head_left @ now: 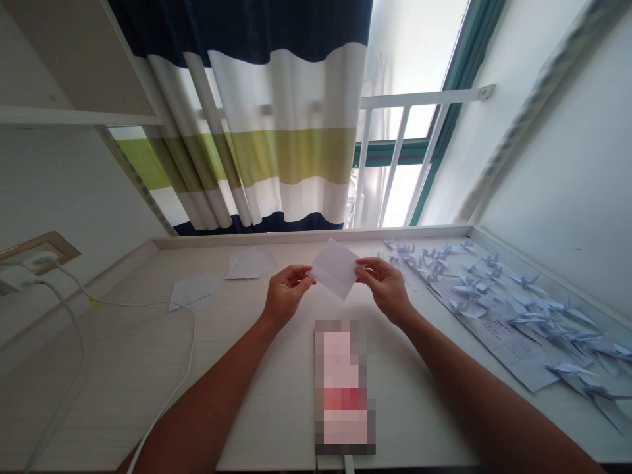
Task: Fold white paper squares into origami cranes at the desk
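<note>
A square sheet of white paper (336, 268) is held up over the table, turned so that one corner points up and one down. My left hand (289, 289) pinches its left corner between thumb and fingers. At the opposite corner, my right hand (385, 286) grips the paper the same way. The sheet looks flat. Below it on the table lies a blurred-out rectangular object (343, 388), pinkish with a red patch; its kind cannot be made out.
Folded paper cranes (474, 286) cover the table's right side, some on printed sheets (498, 336). Two lots of white paper, one nearer (192, 291) and one farther (250, 263), lie at the left. A white cable (190, 355) runs from the wall socket (44, 253). A striped curtain (286, 151) hangs behind.
</note>
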`<state>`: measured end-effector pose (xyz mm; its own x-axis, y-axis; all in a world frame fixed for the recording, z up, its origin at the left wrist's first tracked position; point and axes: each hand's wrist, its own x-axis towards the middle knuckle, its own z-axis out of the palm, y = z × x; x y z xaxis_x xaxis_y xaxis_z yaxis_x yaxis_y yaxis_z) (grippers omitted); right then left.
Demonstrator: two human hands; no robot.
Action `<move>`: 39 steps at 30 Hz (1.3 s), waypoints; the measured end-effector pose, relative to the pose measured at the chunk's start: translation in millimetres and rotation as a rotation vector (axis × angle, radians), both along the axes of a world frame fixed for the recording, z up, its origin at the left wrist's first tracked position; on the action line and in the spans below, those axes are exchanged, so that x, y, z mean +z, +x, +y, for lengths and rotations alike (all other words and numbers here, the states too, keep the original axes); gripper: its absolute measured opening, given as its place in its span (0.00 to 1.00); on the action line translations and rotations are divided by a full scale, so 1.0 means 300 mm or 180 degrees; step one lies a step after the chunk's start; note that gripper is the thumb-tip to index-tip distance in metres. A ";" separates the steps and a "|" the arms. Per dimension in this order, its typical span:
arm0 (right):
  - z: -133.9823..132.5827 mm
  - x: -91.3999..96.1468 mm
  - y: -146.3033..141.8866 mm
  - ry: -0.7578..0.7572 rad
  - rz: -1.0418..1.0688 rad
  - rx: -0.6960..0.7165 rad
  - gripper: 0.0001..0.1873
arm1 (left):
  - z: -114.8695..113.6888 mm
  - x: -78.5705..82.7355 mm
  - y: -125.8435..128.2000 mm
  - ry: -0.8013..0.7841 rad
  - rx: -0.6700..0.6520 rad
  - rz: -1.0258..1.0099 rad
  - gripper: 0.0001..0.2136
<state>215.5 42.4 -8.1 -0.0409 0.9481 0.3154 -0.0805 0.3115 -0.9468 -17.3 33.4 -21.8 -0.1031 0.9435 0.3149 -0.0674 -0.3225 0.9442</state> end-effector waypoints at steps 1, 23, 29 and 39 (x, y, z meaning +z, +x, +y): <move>0.002 0.002 0.005 0.0010 -0.0050 0.0002 0.19 | 0.001 0.002 -0.003 -0.0010 0.0022 -0.0011 0.13; 0.013 0.001 0.027 0.0209 -0.0530 -0.0065 0.21 | 0.040 0.000 -0.073 -0.0211 0.0148 0.0112 0.20; -0.014 0.021 0.017 0.0526 -0.0575 -0.0288 0.17 | 0.035 0.005 -0.075 -0.0283 0.0015 -0.0094 0.22; -0.014 0.011 0.031 0.0674 -0.0913 -0.0480 0.13 | 0.040 -0.017 -0.073 -0.0078 0.0121 0.0097 0.18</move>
<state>224.9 38.2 -4.7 -0.0210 0.8653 0.5007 0.2400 0.4906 -0.8377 -39.3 45.5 -26.7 -0.1297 0.9466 0.2952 -0.0265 -0.3009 0.9533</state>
